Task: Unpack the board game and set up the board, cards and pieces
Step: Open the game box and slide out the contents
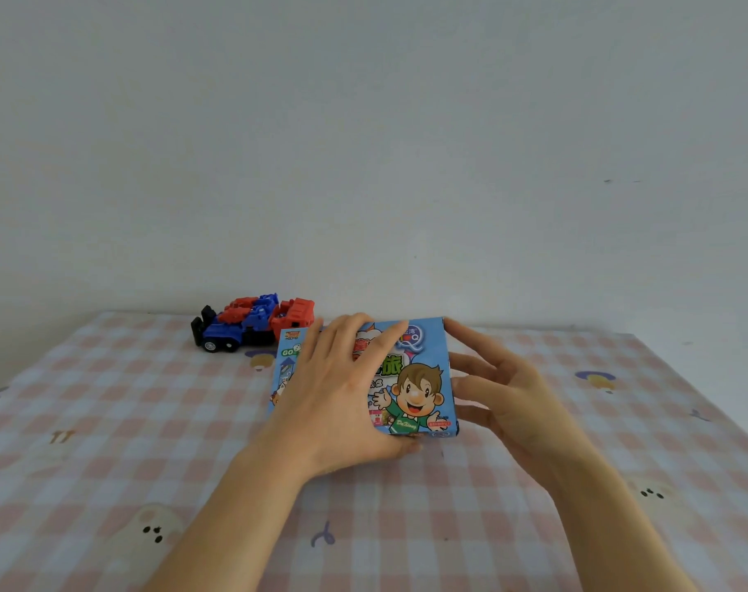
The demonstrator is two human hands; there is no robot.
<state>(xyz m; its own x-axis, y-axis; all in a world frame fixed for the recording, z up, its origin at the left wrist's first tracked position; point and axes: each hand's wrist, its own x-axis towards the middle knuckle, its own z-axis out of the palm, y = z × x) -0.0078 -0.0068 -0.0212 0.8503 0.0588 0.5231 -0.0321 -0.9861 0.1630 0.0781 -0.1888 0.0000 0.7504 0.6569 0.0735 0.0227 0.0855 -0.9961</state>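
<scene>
Now left hand (342, 403) flat on box (421, 390)

Red and blue toy truck (252, 326) at the far edge, pink checked tablecloth (107, 442), plain white wall (363, 143)

Two bare hands are in view, the left hand (338, 395) and the right hand (504, 399), both slim, with long, tapering fingers and faint creases over the knuckles. Back from the grip, each narrows to a slender wrist and runs on into an uncovered forearm, the left forearm (235, 506) and the right forearm (611, 519), smooth and plain along the whole visible length. On both sides bare arm reaches the lower edge of the view, the point farthest from the grip.
</scene>
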